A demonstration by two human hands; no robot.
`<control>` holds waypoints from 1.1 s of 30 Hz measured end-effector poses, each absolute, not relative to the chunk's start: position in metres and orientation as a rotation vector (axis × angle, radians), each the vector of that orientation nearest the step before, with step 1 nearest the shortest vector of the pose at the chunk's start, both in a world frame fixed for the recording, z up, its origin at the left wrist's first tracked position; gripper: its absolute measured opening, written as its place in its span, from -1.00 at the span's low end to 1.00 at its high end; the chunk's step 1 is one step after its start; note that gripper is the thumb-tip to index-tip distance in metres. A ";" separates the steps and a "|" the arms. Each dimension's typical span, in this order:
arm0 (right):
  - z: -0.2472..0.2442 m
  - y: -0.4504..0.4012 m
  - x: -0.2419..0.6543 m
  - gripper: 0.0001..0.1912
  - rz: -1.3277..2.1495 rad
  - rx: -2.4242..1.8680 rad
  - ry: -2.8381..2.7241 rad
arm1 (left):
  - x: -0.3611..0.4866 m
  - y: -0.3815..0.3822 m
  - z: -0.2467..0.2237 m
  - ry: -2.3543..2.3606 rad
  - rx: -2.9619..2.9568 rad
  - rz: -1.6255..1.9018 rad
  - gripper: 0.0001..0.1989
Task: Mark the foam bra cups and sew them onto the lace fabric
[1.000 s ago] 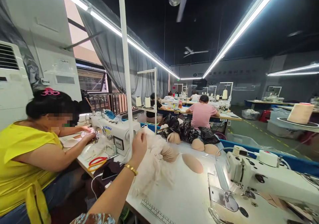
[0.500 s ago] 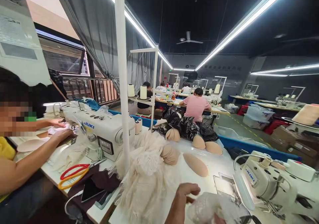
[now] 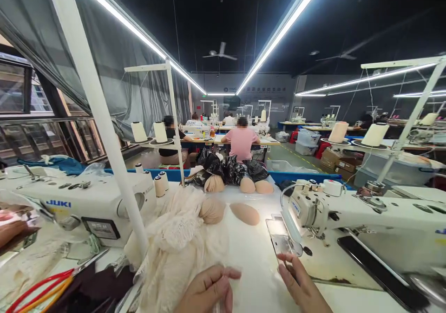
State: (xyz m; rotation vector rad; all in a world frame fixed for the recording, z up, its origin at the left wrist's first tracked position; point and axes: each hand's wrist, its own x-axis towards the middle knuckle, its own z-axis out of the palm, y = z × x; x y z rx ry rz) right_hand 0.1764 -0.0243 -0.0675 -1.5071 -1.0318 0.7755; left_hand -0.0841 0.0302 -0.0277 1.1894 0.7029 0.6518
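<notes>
My left hand [image 3: 211, 289] is low in the centre, its fingers pressed together; whatever they hold is too small and pale to name. To its left lies a heap of cream lace fabric [image 3: 174, 243]. My right hand [image 3: 301, 283] has its thumb and fingers apart with nothing between them, just in front of the metal plate of the right sewing machine [image 3: 313, 206]. Beyond my hands, a single beige cup [image 3: 245, 213] rests on the white table [image 3: 254, 252], beside a stack of beige cups [image 3: 212, 211].
A second sewing machine [image 3: 101, 211] stands left, behind a white pole [image 3: 101, 113]. Red and orange scissors [image 3: 45, 290] lie on dark cloth. A black phone-like object [image 3: 379, 271] lies right. More cups and black bags [image 3: 232, 166] line the far edge. At far left, a person's hand shows.
The view has swung to the right. The whitish translucent bundle by my hands is no longer visible, and my right hand now shows clearly, apart from my left.
</notes>
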 end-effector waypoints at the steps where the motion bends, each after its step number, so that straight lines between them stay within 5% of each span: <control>1: -0.064 -0.034 0.181 -0.43 0.752 -1.534 -1.121 | -0.078 0.029 -0.025 0.698 1.194 0.652 -0.27; 8: -0.033 -0.082 0.183 -0.75 0.054 -1.402 -1.853 | -0.024 0.016 -0.014 0.518 1.269 0.503 -0.24; 13: -0.030 -0.085 0.192 -0.66 -0.445 -1.438 -1.993 | 0.004 0.004 -0.020 0.460 1.258 0.427 -0.33; 17: -0.032 -0.083 0.198 -0.65 -0.449 -1.371 -2.029 | 0.020 0.000 -0.018 0.452 1.297 0.395 -0.49; 22: -0.049 -0.082 0.242 -0.74 -0.267 -1.424 -1.872 | -0.007 0.026 0.019 0.681 1.578 0.199 -0.44; 27: -0.086 -0.084 0.325 -0.59 -0.508 -1.747 -1.836 | -0.052 0.064 0.061 1.496 2.426 0.901 -0.41; 33: -0.097 -0.093 0.348 -0.51 -0.664 -1.827 -1.809 | -0.019 0.060 0.000 1.092 2.623 0.585 -0.39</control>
